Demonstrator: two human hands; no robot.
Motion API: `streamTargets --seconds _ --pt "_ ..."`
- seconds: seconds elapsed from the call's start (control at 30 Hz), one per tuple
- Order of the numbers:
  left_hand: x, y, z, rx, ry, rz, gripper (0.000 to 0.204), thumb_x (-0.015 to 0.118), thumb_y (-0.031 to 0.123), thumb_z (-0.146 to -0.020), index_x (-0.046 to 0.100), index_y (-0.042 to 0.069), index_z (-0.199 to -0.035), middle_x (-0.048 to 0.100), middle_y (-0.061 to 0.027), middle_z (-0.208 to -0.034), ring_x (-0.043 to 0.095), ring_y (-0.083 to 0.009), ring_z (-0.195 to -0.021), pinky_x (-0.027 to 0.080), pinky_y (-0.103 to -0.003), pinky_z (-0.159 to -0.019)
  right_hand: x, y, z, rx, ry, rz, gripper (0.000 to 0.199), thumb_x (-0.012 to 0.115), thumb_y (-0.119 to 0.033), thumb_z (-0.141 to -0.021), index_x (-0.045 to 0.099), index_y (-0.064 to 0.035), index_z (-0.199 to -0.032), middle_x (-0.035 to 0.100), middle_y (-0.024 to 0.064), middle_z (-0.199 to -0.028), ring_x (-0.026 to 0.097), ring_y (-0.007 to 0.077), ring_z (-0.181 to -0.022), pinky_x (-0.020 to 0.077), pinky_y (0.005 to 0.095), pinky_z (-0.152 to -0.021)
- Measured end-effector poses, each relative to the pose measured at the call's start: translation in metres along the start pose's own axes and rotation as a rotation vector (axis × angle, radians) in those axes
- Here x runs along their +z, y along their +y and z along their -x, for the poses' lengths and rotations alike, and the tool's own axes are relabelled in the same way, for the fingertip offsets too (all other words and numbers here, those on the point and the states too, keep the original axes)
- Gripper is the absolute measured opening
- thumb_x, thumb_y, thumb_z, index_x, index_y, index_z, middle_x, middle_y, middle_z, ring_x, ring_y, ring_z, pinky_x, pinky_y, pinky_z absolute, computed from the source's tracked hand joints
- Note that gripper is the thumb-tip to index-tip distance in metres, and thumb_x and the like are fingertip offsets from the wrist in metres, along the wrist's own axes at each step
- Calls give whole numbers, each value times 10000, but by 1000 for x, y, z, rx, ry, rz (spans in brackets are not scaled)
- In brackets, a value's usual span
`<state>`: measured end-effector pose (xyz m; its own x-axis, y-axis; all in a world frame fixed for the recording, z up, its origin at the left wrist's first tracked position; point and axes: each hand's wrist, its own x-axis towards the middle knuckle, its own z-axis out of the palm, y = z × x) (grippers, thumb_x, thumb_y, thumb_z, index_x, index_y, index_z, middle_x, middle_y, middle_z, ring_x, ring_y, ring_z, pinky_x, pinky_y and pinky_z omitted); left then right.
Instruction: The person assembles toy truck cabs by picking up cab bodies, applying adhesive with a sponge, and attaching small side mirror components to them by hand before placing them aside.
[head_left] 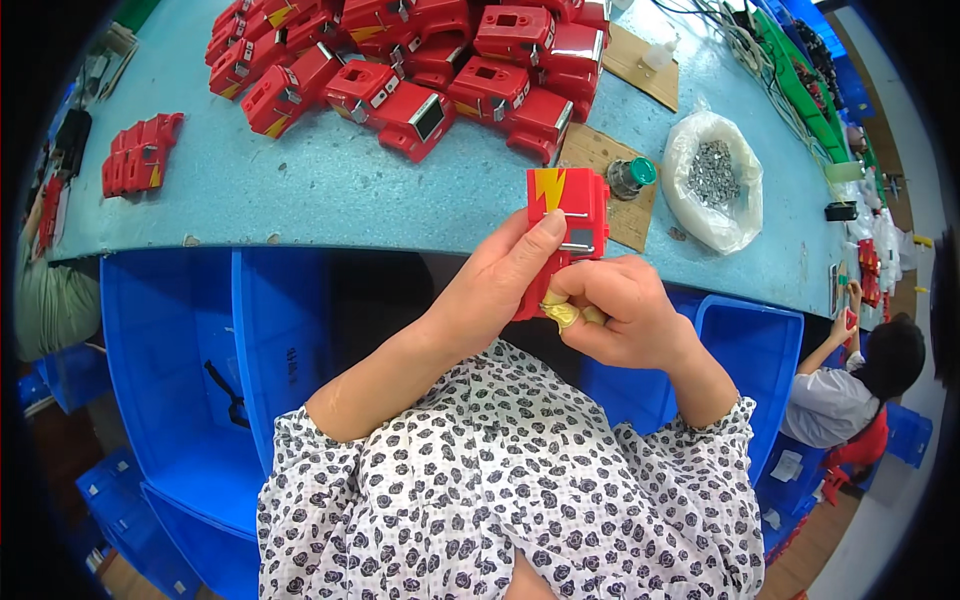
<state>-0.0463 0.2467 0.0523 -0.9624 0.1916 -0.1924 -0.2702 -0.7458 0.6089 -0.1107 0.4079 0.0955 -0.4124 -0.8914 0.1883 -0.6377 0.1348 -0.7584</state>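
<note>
My left hand [492, 280] grips a red plastic toy truck body [543, 186] with a yellow lightning bolt, held up near the table's front edge. The thumb lies along its side, near a grey window area. My right hand [632, 308] is closed around a crumpled yellow cloth [563, 313], close against the lower end of the truck body. The fingers partly hide the cloth and that end of the body. Many similar red truck bodies [395, 110] lie piled on the blue-green table [330, 205] beyond my hands.
A dark jar with a green lid [642, 171] stands on brown cardboard [629, 222]. Right of it, an open white plastic bag [738, 228] holds small metal parts. More red parts [140, 158] sit at the left. Blue bins [170, 330] fill the space below the edge. A co-worker [830, 400] is at the right.
</note>
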Motion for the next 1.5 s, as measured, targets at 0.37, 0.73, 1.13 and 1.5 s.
streamTargets --seconds 0.37,0.73,1.13,1.5 --pt "-12 0 0 18 100 -123 443 423 405 -1038 487 36 -1274 601 -63 -1075 598 -93 -941 511 -270 -805 23 10 -4 -79 155 59 238 677 36 -704 617 -4 -931 609 91 -735 579 216 -572 446 305 -512" --pt "-7 2 3 -61 110 389 431 314 389 -1062 466 59 -1292 608 -93 -1126 619 -168 -1005 517 -334 -859 26 -11 -14 -128 287 294 345 723 9 -650 663 -21 -989 535 69 -713 554 220 -600 465 332 -524" --pt "-5 -2 -1 -52 151 430 415 310 416 -1059 484 83 -1238 606 -64 -1050 617 -146 -936 519 -332 -831 33 -4 -9 -168 356 356 361 750 3 -649 686 2 -1004 544 60 -724 520 191 -616 406 300 -513" --pt "-10 -4 -3 -51 91 438 464 329 450 -1043 482 81 -1281 620 -142 -1127 648 -274 -995 524 -416 -874 -11 -3 -3 134 398 245 336 671 -9 -788 632 8 -1121 589 90 -830 564 153 -649 478 282 -601"
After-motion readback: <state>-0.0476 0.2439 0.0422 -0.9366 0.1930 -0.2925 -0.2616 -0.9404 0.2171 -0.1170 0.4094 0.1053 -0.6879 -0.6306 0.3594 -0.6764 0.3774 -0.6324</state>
